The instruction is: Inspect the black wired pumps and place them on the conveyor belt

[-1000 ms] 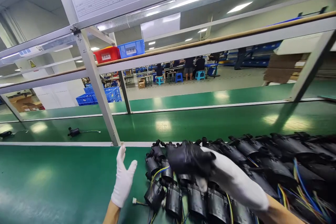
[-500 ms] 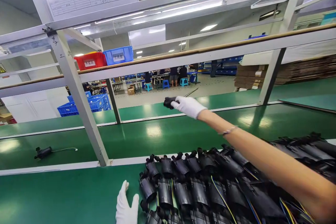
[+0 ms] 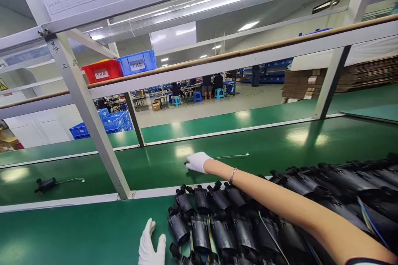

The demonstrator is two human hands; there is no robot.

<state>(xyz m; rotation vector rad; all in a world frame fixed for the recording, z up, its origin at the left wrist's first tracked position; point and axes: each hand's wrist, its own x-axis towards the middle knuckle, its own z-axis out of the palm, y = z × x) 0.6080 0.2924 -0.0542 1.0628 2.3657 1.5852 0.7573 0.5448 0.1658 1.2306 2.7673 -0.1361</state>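
Observation:
My right hand (image 3: 198,162), in a white glove, is closed over a black motor (image 3: 187,163) at the surface of the middle green belt. The glove hides most of that motor; its thin wire with a white plug (image 3: 247,155) trails to the right. My left hand (image 3: 151,243), also gloved, is at the lower edge of the view with thumb and fingers apart and nothing in it. Just right of it, rows of black motors (image 3: 200,232) with coloured wires cover the near green surface. Another motor (image 3: 46,184) lies on the belt at the left, its wire stretched rightward.
A white upright post (image 3: 93,120) stands between the left motor and my right hand. A red bin (image 3: 102,71) and a blue bin (image 3: 137,63) sit on the shelf above. Stacked cardboard (image 3: 367,74) is at the right; people sit and stand far behind.
My right hand has come down and nearer with the motor, from raised above the far belt to the middle belt's surface. My left hand stays almost where it was, open.

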